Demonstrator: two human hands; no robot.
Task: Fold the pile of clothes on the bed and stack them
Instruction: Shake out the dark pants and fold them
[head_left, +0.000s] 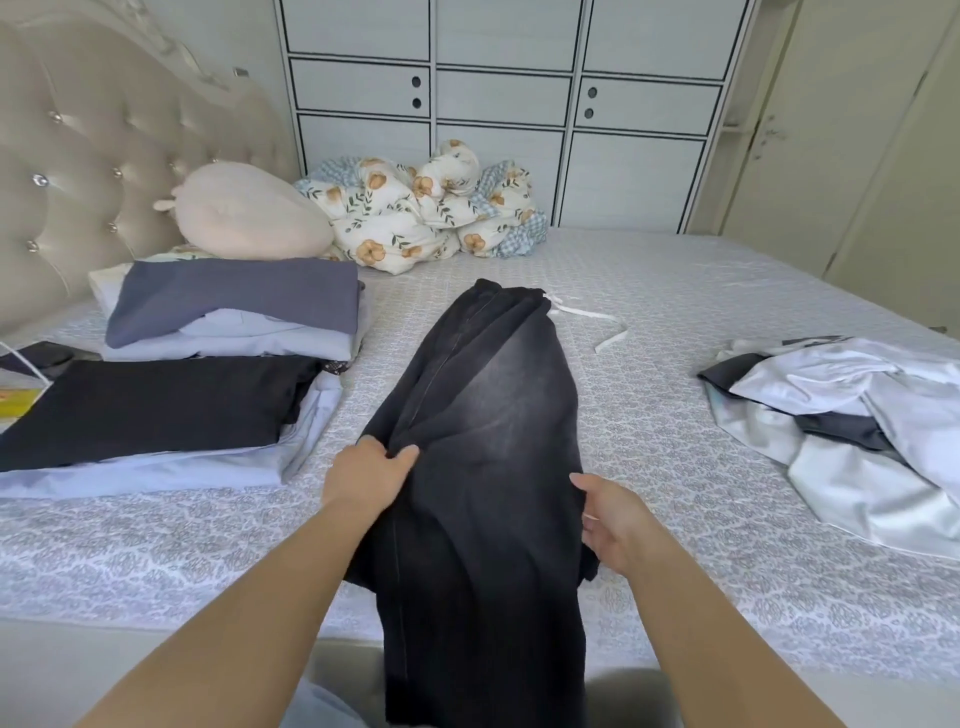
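Trousers (483, 467) lie mid-bed (675, 415), hanging over the near edge. Folded stacks (171, 364) sit left, unfolded clothes (857, 431) right. Behind lie a pillow (249, 213) and quilt (426, 208).

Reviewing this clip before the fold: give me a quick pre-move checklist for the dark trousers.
1. Left hand pinches the black trousers at the left edge: ok.
2. Right hand grips the right edge: ok.
3. Trousers lie flat on the bed: not ok, the lower part hangs off.
4. White drawstring tucked: not ok.
5. Folded stacks within reach on the left: ok.
6. Unfolded pile apart from the trousers: ok.
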